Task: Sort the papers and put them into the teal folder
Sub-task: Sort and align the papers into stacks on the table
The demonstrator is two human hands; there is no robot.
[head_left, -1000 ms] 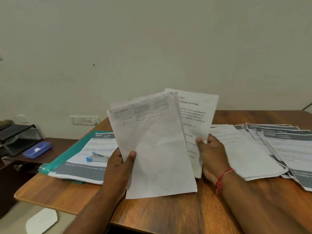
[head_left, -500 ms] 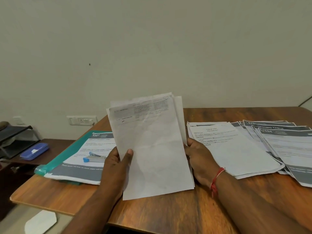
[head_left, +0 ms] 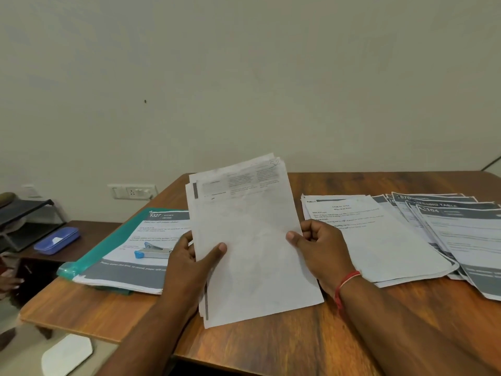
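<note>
**Sheet dealt to the right pile; both hands back on the held stack**

A second ago the right hand (head_left: pixel 322 248) was carrying one sheet away from the stack; that sheet now lies on the white pile (head_left: pixel 379 240) at the right of the desk (head_left: pixel 271 346), and the hand has come back to the stack's right edge. One more paper is sorted, by my reading, and the sorting is not finished, as a thick handful is still undealt.

The held stack (head_left: pixel 252 245) stands tilted up off the desk, between the two piles. The left hand (head_left: pixel 189 256) grasps its left edge, thumb across the front, fingers behind. The right hand's grip is loosely curled, thumb pressed on the front of the top sheet near its right edge; whether its fingers have already separated the next sheet I cannot tell, since they are hidden behind the paper.

The teal folder (head_left: pixel 113 242) lies open at the left of the desk, with a grey-banded sheet (head_left: pixel 151 240) on it and a small blue-tipped stapler (head_left: pixel 153 251) resting on that sheet. Further grey-headed papers (head_left: pixel 461 240) are fanned out at the far right, partly under the white pile.
</note>
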